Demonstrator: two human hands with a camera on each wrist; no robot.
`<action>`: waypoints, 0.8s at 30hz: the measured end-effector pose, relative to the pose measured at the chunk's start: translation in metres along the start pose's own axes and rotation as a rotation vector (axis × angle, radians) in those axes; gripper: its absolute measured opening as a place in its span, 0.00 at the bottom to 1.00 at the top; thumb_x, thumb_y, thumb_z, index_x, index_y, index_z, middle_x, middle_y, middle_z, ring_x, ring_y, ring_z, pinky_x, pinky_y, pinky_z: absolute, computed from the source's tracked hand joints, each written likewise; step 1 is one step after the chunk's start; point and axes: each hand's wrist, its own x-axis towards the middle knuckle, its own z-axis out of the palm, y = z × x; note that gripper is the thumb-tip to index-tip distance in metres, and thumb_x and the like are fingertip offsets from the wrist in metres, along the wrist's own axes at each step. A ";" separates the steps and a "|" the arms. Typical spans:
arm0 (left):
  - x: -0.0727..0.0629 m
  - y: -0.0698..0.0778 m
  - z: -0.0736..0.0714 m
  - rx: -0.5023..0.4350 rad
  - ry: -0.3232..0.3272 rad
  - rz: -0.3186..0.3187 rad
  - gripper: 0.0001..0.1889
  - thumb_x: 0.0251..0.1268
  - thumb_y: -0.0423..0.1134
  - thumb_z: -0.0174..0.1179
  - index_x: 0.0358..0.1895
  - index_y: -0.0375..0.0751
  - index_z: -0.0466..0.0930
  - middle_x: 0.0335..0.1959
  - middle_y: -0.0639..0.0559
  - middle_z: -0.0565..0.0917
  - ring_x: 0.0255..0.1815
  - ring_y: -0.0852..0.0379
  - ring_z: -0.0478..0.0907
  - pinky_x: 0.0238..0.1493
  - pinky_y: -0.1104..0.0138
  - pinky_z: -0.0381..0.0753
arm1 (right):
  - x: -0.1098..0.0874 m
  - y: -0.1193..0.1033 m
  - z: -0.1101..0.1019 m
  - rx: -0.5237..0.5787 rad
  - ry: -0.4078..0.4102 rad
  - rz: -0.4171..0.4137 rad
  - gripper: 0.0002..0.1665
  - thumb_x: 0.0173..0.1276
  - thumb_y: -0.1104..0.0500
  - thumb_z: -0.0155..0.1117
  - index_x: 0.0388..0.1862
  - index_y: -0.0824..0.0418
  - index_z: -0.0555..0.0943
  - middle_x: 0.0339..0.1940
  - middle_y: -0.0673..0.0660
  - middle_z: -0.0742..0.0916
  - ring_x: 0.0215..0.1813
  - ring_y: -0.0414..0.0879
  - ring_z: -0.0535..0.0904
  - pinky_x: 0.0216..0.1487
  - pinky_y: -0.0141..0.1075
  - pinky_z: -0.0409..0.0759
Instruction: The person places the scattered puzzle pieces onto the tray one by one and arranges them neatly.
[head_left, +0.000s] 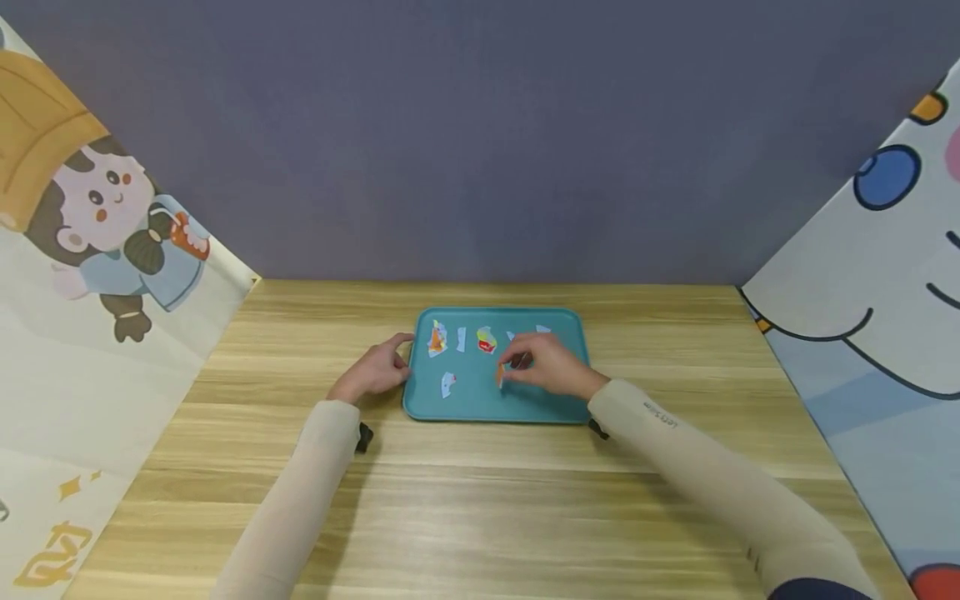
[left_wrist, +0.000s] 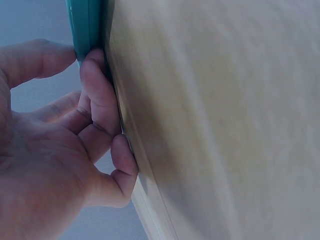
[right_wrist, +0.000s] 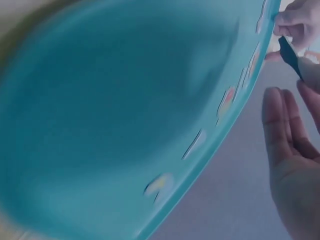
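A teal tray (head_left: 480, 408) lies on the wooden table. At its left edge, my left hand (head_left: 375, 368) pinches the rim; the left wrist view shows the thumb and a bent finger at the tray's rim (left_wrist: 86, 25). Over the tray's right half, my right hand (head_left: 551, 364) pinches a small orange puzzle piece (head_left: 500, 375) between thumb and finger, tilted on edge above the surface. In the right wrist view this piece (right_wrist: 290, 56) looks thin and dark, seen from the side. Nearest it on the tray is a red-and-yellow piece (head_left: 486, 340).
An orange-and-yellow piece (head_left: 437, 340), a narrow pale piece (head_left: 461, 339) and a small pale piece (head_left: 447, 384) lie toward the tray's left. Pale pieces (head_left: 543, 329) lie behind the right hand, partly covered. A grey wall (head_left: 480, 167) stands behind the table (head_left: 465, 517).
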 end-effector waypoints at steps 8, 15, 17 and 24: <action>0.000 0.004 0.000 -0.006 -0.007 -0.023 0.36 0.59 0.33 0.58 0.71 0.40 0.55 0.36 0.45 0.82 0.33 0.53 0.77 0.38 0.60 0.76 | 0.024 -0.013 0.021 0.043 -0.118 0.040 0.10 0.56 0.59 0.72 0.38 0.56 0.87 0.36 0.51 0.83 0.36 0.37 0.79 0.40 0.32 0.77; 0.001 0.003 0.001 -0.005 -0.010 -0.014 0.36 0.59 0.33 0.58 0.71 0.40 0.56 0.35 0.46 0.82 0.33 0.53 0.77 0.38 0.60 0.75 | 0.035 -0.014 0.029 0.048 -0.169 0.040 0.11 0.56 0.60 0.72 0.40 0.58 0.87 0.35 0.52 0.83 0.36 0.37 0.78 0.47 0.34 0.75; 0.001 0.003 0.002 -0.005 -0.012 -0.015 0.35 0.59 0.33 0.58 0.71 0.40 0.56 0.35 0.46 0.82 0.33 0.53 0.77 0.39 0.60 0.75 | 0.036 -0.012 0.030 0.046 -0.181 0.057 0.12 0.56 0.60 0.72 0.40 0.58 0.87 0.35 0.52 0.84 0.36 0.37 0.77 0.46 0.34 0.76; 0.001 0.003 0.002 -0.006 -0.012 -0.019 0.35 0.59 0.33 0.58 0.71 0.40 0.56 0.35 0.46 0.82 0.33 0.53 0.76 0.38 0.60 0.75 | 0.041 0.001 0.031 -0.013 -0.198 0.125 0.12 0.55 0.61 0.73 0.40 0.59 0.87 0.36 0.48 0.83 0.37 0.39 0.77 0.39 0.32 0.75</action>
